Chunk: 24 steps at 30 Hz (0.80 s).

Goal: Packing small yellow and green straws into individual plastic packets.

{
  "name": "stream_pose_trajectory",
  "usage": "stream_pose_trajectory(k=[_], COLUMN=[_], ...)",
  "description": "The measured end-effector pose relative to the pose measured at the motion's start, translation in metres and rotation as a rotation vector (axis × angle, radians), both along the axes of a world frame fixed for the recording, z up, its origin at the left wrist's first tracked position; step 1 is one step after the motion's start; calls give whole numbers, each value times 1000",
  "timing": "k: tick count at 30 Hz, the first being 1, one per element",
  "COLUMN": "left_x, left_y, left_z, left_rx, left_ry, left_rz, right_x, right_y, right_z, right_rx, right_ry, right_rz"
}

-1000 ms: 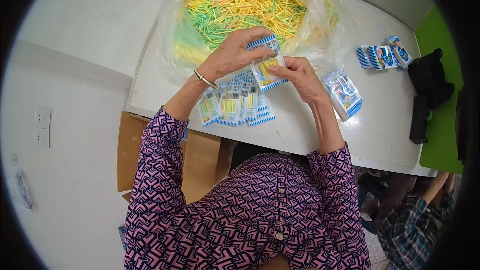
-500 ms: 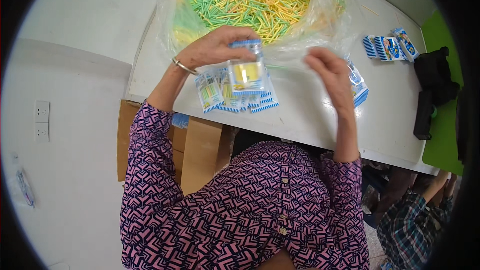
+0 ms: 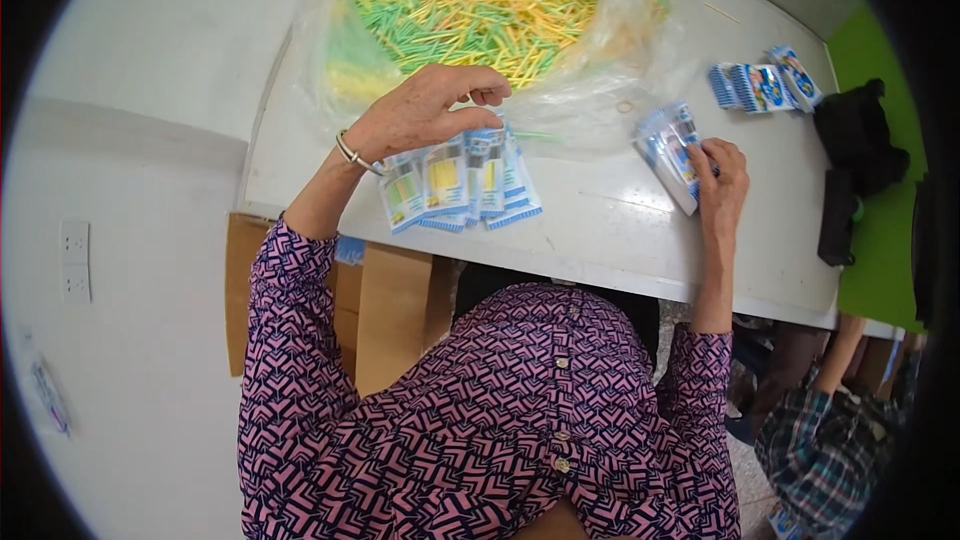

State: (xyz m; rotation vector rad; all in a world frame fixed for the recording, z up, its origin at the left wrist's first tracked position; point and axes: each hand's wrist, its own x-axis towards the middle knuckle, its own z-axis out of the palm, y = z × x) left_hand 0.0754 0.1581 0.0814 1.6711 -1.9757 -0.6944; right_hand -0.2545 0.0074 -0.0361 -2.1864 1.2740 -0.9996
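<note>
My left hand [image 3: 430,112] hovers over a fanned-out pile of small clear packets [image 3: 445,180] with blue striped ends. Yellow and green sticks show through their windows. Its thumb and fingers are apart, with nothing between them. Farther right, my right hand [image 3: 722,185] pinches the edge of a blue-and-white packet [image 3: 668,150] in a small stack on the table. Its fingertips are partly hidden behind the packet. Beyond both hands lies a large clear plastic bag [image 3: 625,70], its mouth spread around many loose yellow, green and orange sticks [image 3: 480,10].
More blue-and-white packets [image 3: 765,87] stand at the white table's [image 3: 600,230] far right, beside a black object [image 3: 860,135] and a green panel [image 3: 880,230]. A cardboard box [image 3: 395,310] sits below the front edge. Another person's checked sleeve [image 3: 820,450] shows at lower right.
My left hand has let go of a packet with yellow contents, which now lies on the pile. My right hand has moved right and taken hold of a packet there. The view shifted slightly.
</note>
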Motion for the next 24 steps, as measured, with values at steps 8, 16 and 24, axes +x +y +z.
stream_pose_trajectory(k=[8, 16, 24], left_x=[-51, -104, -109], left_y=[-53, -91, -71], left_z=[-12, -23, 7], left_rx=[-231, -413, -744], left_ry=[70, 130, 106], left_rz=[-25, -19, 81], right_x=[6, 21, 22], right_y=[12, 35, 45], right_z=[22, 61, 91], right_rx=[-322, -488, -274], right_ry=[-33, -30, -297], right_rz=[-111, 62, 99])
